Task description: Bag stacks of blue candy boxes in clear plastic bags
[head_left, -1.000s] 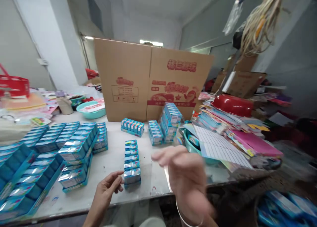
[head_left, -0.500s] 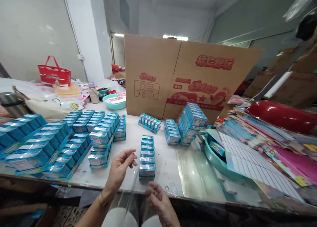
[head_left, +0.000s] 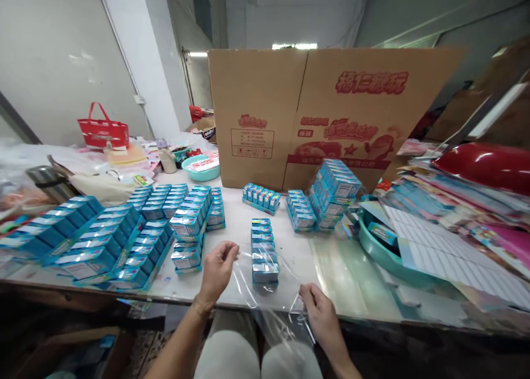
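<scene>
Between my hands a clear plastic bag (head_left: 271, 307) is stretched, its upper edge in front of and partly over a row of small blue boxes (head_left: 265, 272). My left hand (head_left: 221, 266) pinches the bag's left edge, just left of that row. Lower and to the right, my right hand (head_left: 318, 304) pinches its right edge near the table's front. The row of boxes stands in a tray on the white table (head_left: 236, 219). The lower part of the bag hangs over my lap.
Blue box trays (head_left: 89, 246) fill the left side. More trays (head_left: 300, 211) and a wrapped stack (head_left: 335, 188) stand behind on the right. Clear plastic sheets (head_left: 343, 274) lie right of my hands. A teal basin (head_left: 372, 257) holds cards. A large carton (head_left: 256, 119) stands behind.
My hands have moved apart, spreading the clear bag between them. My right hand has gone right and up, closing on the bag's edge. The camera view has shifted slightly left.
</scene>
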The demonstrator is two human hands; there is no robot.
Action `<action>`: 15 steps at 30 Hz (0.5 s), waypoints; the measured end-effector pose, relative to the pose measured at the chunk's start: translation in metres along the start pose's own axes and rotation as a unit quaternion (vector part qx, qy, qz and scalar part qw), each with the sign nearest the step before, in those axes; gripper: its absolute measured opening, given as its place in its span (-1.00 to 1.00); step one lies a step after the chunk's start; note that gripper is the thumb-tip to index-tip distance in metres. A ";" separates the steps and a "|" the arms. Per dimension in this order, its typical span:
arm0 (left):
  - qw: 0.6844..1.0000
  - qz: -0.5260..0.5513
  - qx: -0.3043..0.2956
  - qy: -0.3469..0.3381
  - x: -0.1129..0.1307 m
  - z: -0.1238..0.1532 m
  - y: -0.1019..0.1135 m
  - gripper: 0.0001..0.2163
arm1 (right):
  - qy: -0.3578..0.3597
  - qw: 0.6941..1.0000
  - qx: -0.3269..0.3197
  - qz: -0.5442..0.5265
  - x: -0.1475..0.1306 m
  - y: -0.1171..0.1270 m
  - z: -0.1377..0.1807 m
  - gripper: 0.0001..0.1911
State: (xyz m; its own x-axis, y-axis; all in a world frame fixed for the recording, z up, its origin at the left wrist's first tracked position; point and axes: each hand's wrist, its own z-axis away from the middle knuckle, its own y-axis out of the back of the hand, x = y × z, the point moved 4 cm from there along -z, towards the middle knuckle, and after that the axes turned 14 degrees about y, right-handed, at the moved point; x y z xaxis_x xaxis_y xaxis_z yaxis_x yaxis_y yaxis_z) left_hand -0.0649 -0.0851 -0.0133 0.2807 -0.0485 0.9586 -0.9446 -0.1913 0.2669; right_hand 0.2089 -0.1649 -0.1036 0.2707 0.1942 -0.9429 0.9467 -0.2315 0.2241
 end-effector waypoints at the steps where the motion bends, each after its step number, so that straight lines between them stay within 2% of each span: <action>1: 1.000 0.009 0.002 -0.016 0.004 -0.001 -0.001 -0.81 | -0.007 1.000 -0.004 -0.022 0.002 -0.002 0.002 -0.53; 4: 0.997 0.057 -0.003 -0.046 0.014 -0.005 -0.002 -0.85 | -0.051 0.993 -0.031 -0.105 0.010 -0.013 0.016 -0.54; 7: 0.987 0.148 -0.064 -0.027 0.018 -0.009 -0.005 -0.82 | -0.081 0.969 -0.129 -0.195 0.016 -0.020 0.032 -0.53; 9: 0.972 0.204 -0.115 0.012 0.015 -0.012 -0.008 -0.79 | -0.072 0.953 -0.191 -0.225 0.016 -0.013 0.032 -0.51; 10: 0.964 0.224 -0.138 0.035 0.013 -0.014 -0.009 -0.78 | -0.058 0.954 -0.198 -0.219 0.013 -0.005 0.026 -0.49; 12: 0.948 0.241 -0.195 0.071 0.012 -0.017 -0.015 -0.77 | -0.002 0.972 -0.164 -0.169 0.000 0.015 0.000 -0.40; 14: 0.929 0.223 -0.283 0.087 0.017 -0.017 -0.026 -0.74 | 0.094 0.983 -0.120 -0.105 -0.030 0.027 -0.037 -0.36; 15: 0.916 0.203 -0.334 0.090 0.023 -0.016 -0.033 -0.74 | 0.147 0.978 -0.123 -0.083 -0.049 0.026 -0.056 -0.37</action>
State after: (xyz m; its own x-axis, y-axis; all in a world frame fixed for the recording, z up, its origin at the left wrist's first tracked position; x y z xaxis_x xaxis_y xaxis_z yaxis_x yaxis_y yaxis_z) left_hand -0.0299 -0.0637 0.0015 -0.0926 0.1906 0.9773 -0.8751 0.4527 -0.1712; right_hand 0.2302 -0.1271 -0.0373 0.1150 0.4831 -0.8679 0.9854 0.0547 0.1611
